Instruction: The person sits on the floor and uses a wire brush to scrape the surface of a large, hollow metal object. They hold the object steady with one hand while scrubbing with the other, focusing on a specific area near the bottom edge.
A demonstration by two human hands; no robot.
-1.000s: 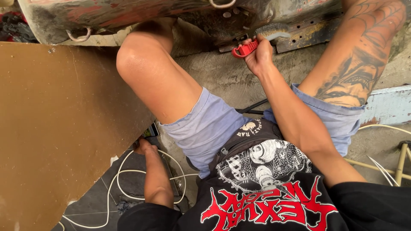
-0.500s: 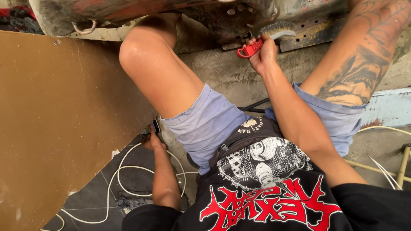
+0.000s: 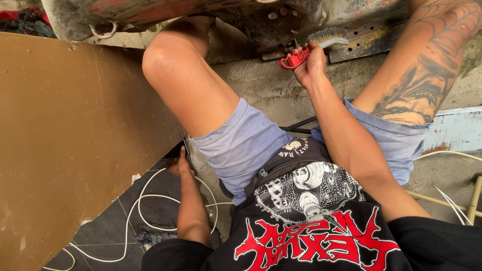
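Right hand [image 3: 310,64] sits upper centre-right of frame, fingers wrapped tight round the red handle of a wire brush [image 3: 314,44]. The handle runs diagonally: its looped red end pokes out lower left of the fist, and the bristle head sticks out upper right of it, just past the knuckles. The bristles lie against the rusty metal underside [image 3: 261,15] across the top of frame, next to a perforated metal strip [image 3: 371,42].

Left hand [image 3: 179,164] is down at centre-left, below the left knee, fingers resting on a small dark object [image 3: 176,150] at the edge of the concrete ledge [image 3: 266,90]. Can't tell whether it's gripped or just touched, since the hand covers most of it.

A brown board [image 3: 70,140] fills the left side of frame, with its edge right by the left hand. White cable [image 3: 150,200] loops over the dark floor tiles lower left, below that hand. The person sits with legs spread, in light blue shorts, with a tattooed right leg upper right. A pale blue painted edge [image 3: 452,133] runs along the right.
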